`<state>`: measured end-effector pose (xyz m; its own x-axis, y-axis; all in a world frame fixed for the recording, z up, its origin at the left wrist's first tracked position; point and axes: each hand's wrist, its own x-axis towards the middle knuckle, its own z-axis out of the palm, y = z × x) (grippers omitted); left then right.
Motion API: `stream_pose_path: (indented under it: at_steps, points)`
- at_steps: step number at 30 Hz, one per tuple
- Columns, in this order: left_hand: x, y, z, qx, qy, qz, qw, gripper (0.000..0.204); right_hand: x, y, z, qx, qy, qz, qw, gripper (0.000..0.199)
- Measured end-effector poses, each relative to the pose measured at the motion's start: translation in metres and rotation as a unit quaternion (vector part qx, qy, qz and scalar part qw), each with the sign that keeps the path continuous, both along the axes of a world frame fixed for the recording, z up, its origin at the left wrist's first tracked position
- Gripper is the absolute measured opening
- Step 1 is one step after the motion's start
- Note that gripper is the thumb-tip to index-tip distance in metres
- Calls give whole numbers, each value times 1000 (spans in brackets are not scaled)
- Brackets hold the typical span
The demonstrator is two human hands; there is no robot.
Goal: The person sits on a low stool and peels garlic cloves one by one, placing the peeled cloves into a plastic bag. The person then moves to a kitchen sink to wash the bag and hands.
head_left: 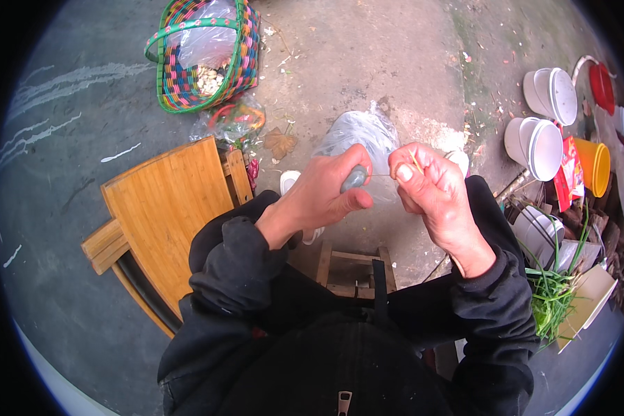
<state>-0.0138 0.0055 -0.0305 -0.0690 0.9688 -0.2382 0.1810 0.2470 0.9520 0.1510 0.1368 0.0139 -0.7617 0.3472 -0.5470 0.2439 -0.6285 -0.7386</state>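
1. Left hand (pixel 324 186) was curled into a loose fist around a grey rounded object (pixel 354 179). Only its end showed between thumb and forefinger, so I couldn't tell its full shape.
2. Right hand (pixel 433 193) was nearly closed, thumb against bent forefinger, pinching a thin yellowish sliver (pixel 416 161) that stuck up past the thumb.
3. What looked like a fine pale strand (pixel 382 175) spanned the gap between the 2 hands, which were near each other but apart.
4. Location: all 3 items were held up in front of the body, above a clear plastic bag (pixel 359 133) on the ground.
5. Handling, my judgement: the grey object seemed firm, fairly light, perhaps smooth enough to slip; a full-palm wrap suited it. Sliver and strand seemed almost weightless and easily snapped; best taken near the end, in a light fingertip pinch.
6. Around: woven basket (pixel 249 66) ahead on the left, wooden chair (pixel 170 187) beside the left knee, white buckets (pixel 564 97) off to the right.
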Motion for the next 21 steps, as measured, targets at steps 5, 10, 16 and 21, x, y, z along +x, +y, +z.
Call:
stream_pose_path:
  at_steps: [5,10,16,21]
  points:
    - [1,-5,-4,8,9,12,1000,74,7,3,1,-3,-26,-28,999,24]
    - [-1,-14,-8,-9,60,58,996,68,20,22,0,59,-27,-26,998,15]
    - [-22,-39,-27,-54,47,110,991,66,37,64,-11,126,-24,-41,991,12]
    - [-32,-69,-70,-123,80,141,979,68,29,111,-75,291,-157,93,939,24]
